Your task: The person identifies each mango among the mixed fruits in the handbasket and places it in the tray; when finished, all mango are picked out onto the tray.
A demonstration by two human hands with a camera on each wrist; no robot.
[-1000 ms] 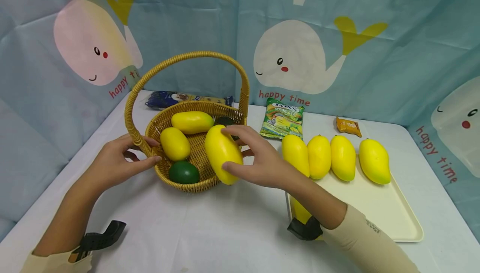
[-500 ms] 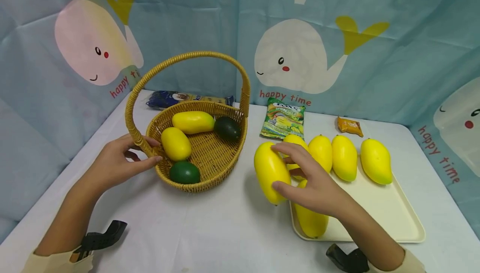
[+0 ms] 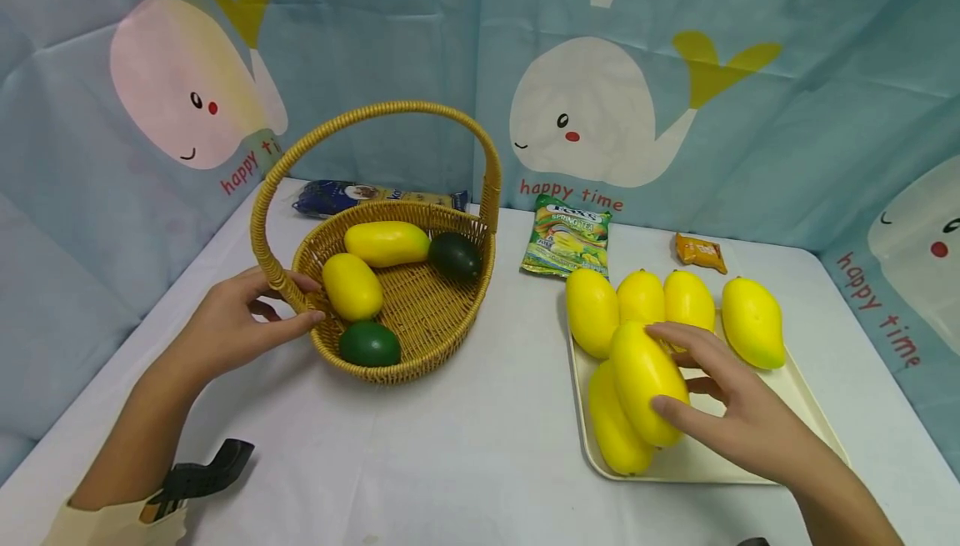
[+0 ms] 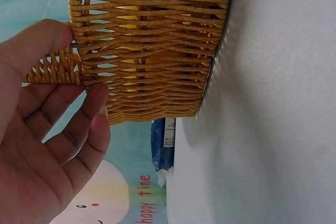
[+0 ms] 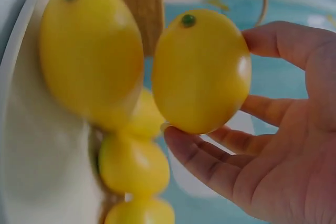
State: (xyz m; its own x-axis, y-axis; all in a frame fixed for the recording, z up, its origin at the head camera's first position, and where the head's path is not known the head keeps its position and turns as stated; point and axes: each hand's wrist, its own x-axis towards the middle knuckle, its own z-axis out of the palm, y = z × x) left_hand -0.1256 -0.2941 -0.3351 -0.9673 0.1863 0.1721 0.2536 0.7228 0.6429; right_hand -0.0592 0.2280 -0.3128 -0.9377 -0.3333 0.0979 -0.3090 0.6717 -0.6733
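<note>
My left hand (image 3: 240, 313) grips the wicker basket (image 3: 420, 313) at its left rim, by the foot of the tall handle; the left wrist view has the thumb and fingers around the weave. Inside the basket lie two yellow mangoes (image 3: 352, 288) and two dark green oval fruits (image 3: 370, 344). Over the cream tray (image 3: 787, 383), my right hand (image 3: 738, 404) holds a yellow mango (image 3: 647, 383) between thumb and fingers. In the right wrist view this mango (image 5: 202, 72) appears raised off the tray, close beside another mango (image 5: 89, 51) lying there.
Several more mangoes (image 3: 592, 313) line the tray's back edge. A green candy bag (image 3: 567, 237) and a small orange packet (image 3: 700, 252) lie behind the tray. Behind the basket is a blue package (image 3: 337, 198). A whale-print curtain (image 3: 420, 46) encloses the white table.
My right hand has carried the mango out from over the basket, rightward to above the tray. The left hand keeps its place on the basket.
</note>
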